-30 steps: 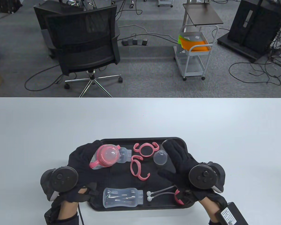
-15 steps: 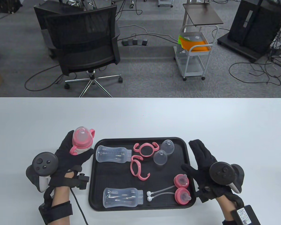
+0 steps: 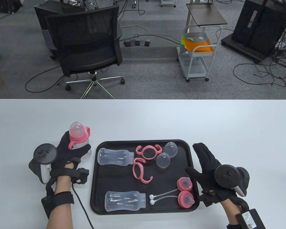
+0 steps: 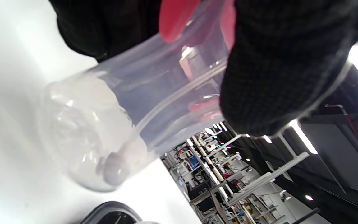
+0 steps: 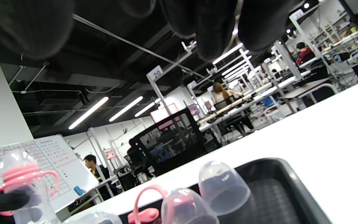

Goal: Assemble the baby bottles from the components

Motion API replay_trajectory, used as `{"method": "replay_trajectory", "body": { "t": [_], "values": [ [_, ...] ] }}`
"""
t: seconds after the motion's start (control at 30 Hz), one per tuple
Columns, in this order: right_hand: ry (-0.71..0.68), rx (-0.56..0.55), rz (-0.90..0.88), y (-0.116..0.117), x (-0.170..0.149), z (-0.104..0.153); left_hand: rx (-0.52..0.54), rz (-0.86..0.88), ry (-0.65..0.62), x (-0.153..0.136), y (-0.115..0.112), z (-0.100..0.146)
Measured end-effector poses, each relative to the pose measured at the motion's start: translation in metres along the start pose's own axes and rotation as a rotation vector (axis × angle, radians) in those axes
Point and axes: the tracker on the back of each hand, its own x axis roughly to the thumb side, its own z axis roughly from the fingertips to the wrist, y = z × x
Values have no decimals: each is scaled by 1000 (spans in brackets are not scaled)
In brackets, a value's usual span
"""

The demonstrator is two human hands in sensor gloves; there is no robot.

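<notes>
My left hand (image 3: 69, 152) grips an assembled baby bottle (image 3: 77, 137) with pink handles and a clear cap, upright on the table left of the black tray (image 3: 96, 190). The left wrist view shows its clear body (image 4: 110, 124) with a straw inside. My right hand (image 3: 205, 164) lies open and empty at the tray's right edge. On the tray lie two clear bottle bodies (image 3: 114, 156) (image 3: 124, 201), two pink handle rings (image 3: 148, 151) (image 3: 140, 171), two clear caps (image 3: 170, 149) (image 3: 163, 160), two pink nipple collars (image 3: 184, 184) (image 3: 186, 200) and two straws (image 3: 162, 194).
The white table (image 3: 143, 119) stretches far behind the tray. A black office chair (image 3: 85, 47) and a white cart (image 3: 197, 52) stand on the floor beyond the table's far edge.
My left hand has carried the assembled bottle off the tray to the left and stood it on the table. My right hand has drawn back from over the tray to its right edge.
</notes>
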Motion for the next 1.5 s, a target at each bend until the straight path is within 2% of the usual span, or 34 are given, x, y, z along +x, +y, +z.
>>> {"method": "replay_trajectory", "body": {
  "t": [0.3,0.6,0.8,1.0,1.2,1.33,1.5],
  "values": [
    [-18,32,7,4,2,0,-9,25,105,-17,-22,-12],
    [-22,49,10,6,2,0,-31,64,171,-36,-34,-15],
    [-23,59,16,7,3,0,-49,189,167,-50,-38,-13],
    [-26,82,19,11,2,0,-72,134,131,-54,-36,-7],
    [-29,71,27,10,3,1,20,71,59,-43,-22,10],
    [-26,42,24,4,3,2,155,49,22,-28,1,30],
    [-12,13,17,-1,3,2,288,15,-105,6,29,59]
  ]
}}
